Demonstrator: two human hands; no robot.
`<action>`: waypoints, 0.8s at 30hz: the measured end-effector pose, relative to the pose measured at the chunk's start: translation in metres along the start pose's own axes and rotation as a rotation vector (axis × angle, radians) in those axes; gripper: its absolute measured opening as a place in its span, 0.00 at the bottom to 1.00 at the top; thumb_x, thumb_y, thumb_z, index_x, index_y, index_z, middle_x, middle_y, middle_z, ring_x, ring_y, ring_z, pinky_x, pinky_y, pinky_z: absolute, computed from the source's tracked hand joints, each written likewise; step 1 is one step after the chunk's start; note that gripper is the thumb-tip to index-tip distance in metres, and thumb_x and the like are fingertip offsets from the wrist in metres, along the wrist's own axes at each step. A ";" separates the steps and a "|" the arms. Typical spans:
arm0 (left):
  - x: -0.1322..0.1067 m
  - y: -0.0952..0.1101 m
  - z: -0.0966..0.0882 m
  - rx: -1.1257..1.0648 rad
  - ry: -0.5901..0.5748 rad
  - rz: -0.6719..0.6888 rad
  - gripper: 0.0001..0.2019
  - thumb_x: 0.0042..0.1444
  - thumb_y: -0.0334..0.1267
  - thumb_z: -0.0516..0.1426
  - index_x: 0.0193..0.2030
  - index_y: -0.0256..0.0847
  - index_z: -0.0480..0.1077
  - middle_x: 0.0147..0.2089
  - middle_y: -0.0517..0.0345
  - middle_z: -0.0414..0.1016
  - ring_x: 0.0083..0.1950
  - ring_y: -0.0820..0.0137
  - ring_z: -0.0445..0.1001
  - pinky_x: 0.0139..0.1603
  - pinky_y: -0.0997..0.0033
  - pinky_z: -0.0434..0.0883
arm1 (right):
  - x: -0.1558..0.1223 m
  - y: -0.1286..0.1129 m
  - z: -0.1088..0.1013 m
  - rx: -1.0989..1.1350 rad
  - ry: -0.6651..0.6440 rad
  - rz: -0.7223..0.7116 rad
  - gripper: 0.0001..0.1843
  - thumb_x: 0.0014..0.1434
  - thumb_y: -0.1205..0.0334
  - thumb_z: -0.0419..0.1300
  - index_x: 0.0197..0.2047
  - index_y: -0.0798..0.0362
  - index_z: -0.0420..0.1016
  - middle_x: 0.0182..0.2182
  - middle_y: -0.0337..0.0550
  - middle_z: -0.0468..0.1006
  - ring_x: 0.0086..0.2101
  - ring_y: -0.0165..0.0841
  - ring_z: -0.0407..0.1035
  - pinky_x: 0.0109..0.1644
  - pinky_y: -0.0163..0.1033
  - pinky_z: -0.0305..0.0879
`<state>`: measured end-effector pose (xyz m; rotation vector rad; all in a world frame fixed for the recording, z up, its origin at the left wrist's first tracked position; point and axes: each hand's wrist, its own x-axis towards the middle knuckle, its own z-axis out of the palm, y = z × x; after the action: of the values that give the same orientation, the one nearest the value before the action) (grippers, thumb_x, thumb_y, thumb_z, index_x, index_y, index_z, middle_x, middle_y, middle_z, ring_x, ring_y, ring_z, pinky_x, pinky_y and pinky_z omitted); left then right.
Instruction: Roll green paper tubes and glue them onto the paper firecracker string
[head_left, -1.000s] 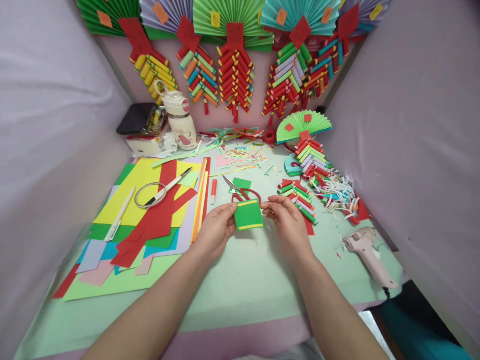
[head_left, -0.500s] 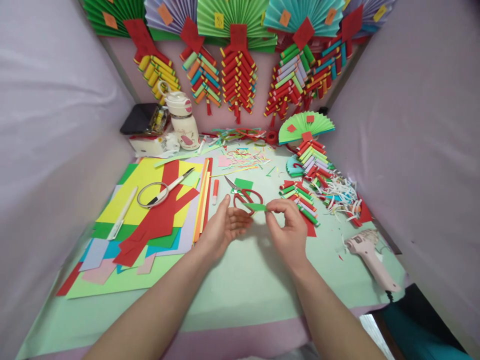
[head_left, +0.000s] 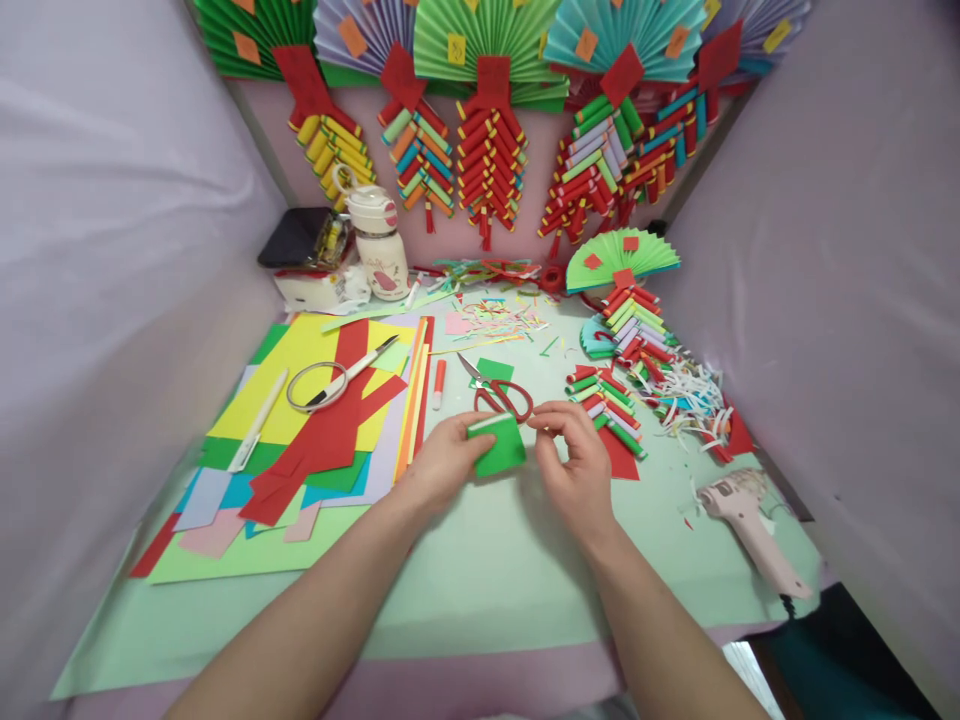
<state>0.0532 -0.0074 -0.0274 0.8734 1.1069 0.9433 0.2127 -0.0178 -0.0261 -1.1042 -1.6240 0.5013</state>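
Note:
A small green paper rectangle (head_left: 499, 447) with a pale strip along its top edge is held between both hands over the light green mat (head_left: 480, 570). My left hand (head_left: 439, 462) pinches its left side with thumb and fingers closed. My right hand (head_left: 574, 462) has its fingers curled at the paper's upper right corner. Red-handled scissors (head_left: 499, 395) lie just behind the paper.
Stacked coloured paper sheets (head_left: 300, 430) lie at left with a tape ring (head_left: 315, 385), a craft knife (head_left: 352, 368) and a white pen (head_left: 259, 433). Rolled paper tubes (head_left: 607, 400) and scraps sit at right. A pink glue gun (head_left: 750, 520) lies near the right edge. A bottle (head_left: 379, 245) stands at the back.
The green paper went from flat facing me, to edge-on in my right hand with my left hand open, and now is held by both hands again. The view shifted slightly.

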 end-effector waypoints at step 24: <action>-0.005 -0.016 -0.005 0.470 -0.120 0.134 0.20 0.46 0.30 0.53 0.46 0.38 0.77 0.34 0.52 0.78 0.28 0.67 0.69 0.30 0.70 0.65 | 0.100 -0.015 0.099 -0.531 -0.591 0.141 0.22 0.55 0.65 0.55 0.54 0.57 0.61 0.35 0.48 0.77 0.35 0.37 0.72 0.35 0.38 0.62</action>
<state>0.0500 -0.0176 -0.0414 1.3834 1.1974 0.7351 0.1150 0.0797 0.0033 -1.5689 -2.2891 0.5344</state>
